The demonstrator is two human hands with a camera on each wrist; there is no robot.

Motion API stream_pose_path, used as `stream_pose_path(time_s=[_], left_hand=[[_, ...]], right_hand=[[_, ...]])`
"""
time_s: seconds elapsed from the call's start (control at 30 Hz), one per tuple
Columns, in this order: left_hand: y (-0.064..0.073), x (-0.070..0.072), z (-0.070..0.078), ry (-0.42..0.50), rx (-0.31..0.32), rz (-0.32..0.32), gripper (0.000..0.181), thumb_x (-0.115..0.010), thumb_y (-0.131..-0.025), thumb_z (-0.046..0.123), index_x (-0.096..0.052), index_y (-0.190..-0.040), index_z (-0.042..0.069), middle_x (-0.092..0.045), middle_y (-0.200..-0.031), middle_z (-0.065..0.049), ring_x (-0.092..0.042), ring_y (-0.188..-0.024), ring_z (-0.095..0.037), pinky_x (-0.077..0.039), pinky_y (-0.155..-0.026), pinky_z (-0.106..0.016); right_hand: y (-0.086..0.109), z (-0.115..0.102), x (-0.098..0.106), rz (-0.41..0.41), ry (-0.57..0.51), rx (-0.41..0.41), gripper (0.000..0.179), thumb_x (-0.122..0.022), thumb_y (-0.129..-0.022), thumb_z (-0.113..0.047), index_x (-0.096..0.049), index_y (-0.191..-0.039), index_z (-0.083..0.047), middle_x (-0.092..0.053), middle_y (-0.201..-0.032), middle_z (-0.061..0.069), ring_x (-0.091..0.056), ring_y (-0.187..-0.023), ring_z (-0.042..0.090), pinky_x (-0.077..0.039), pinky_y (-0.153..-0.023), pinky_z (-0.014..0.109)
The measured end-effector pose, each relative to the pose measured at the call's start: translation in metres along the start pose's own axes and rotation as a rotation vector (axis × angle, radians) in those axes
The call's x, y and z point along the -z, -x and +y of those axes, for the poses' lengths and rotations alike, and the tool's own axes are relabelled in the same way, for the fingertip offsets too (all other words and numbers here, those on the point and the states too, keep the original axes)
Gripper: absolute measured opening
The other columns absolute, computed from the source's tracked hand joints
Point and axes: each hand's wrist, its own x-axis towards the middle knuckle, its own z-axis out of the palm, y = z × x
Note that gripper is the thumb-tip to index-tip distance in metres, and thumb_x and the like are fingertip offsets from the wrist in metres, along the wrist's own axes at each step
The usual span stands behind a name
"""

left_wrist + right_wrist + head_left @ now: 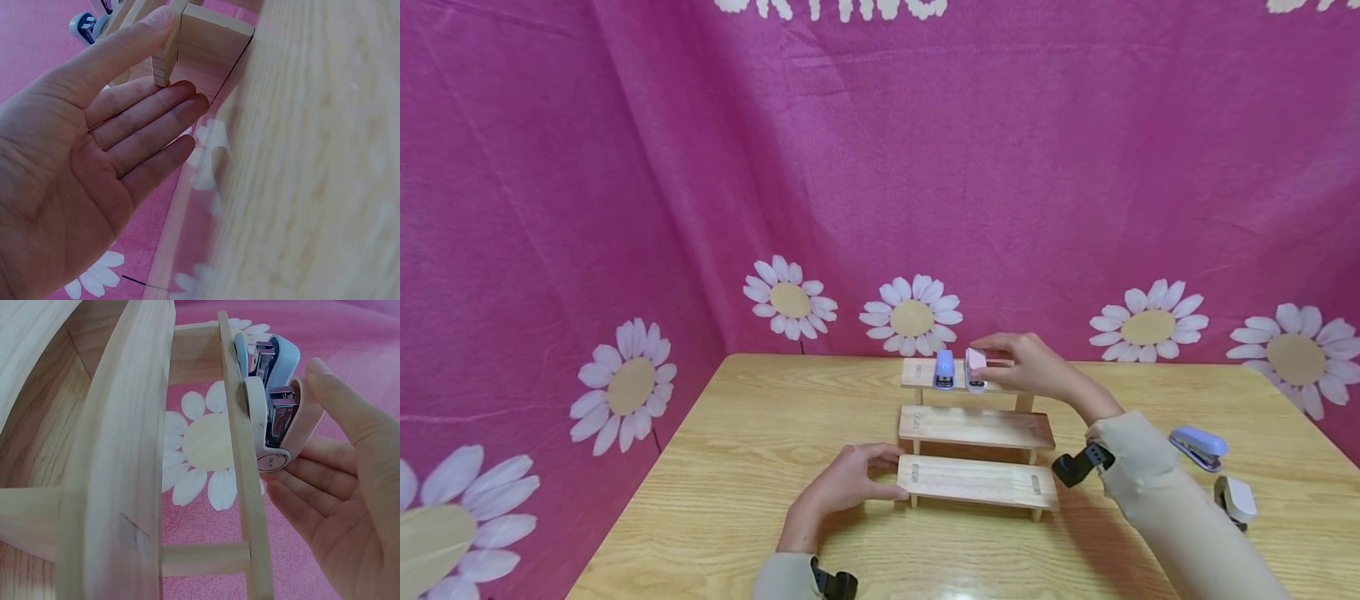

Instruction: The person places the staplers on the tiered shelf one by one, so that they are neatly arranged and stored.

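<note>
A three-tier wooden stand [977, 481] is on the table. My left hand [852, 482] holds the left end of its lowest board, thumb at the front edge and index finger at the back; the other fingers extend loosely in the left wrist view. On the top tier, my right hand [1033, 367] grips a pink-and-white stapler [306, 419], its thumb on the upper arm and its fingers at the base. A blue stapler [944, 369] stands just left of it on the same board. Both staplers' metal fronts face the near side.
At the right of the wooden table [760, 417], beyond the right forearm, lie another blue-purple stapler [1199, 445] and a white-and-grey stapler [1236, 500]. A pink cloth [925, 167] with white daisies hangs behind the table and along its left side.
</note>
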Motion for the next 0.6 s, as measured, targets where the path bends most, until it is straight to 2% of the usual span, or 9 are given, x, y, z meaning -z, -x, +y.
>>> stream_pose_path(time_s=[0.33, 0.6], left_hand=[[0.0, 0.001, 0.003, -0.01, -0.009, -0.011, 0.054, -0.08, -0.082, 0.029, -0.062, -0.128, 0.008, -0.069, -0.123, -0.008, -0.065, -0.113, -0.023, -0.052, -0.101, -0.039], [0.002, 0.0, 0.002, 0.005, -0.007, -0.008, 0.055, -0.08, -0.081, 0.027, -0.061, -0.128, 0.006, -0.068, -0.123, -0.01, -0.065, -0.114, -0.025, -0.052, -0.102, -0.041]], right_hand=[[0.002, 0.001, -0.001, -0.01, -0.025, -0.021, 0.051, -0.074, -0.087, -0.028, -0.061, -0.128, -0.001, -0.067, -0.124, 0.02, -0.068, -0.11, 0.033, -0.057, -0.093, 0.043], [0.011, 0.001, 0.006, 0.037, 0.011, -0.027, 0.055, -0.075, -0.086, -0.033, -0.06, -0.132, -0.007, -0.063, -0.132, 0.019, -0.061, -0.121, 0.037, -0.051, -0.1, 0.052]])
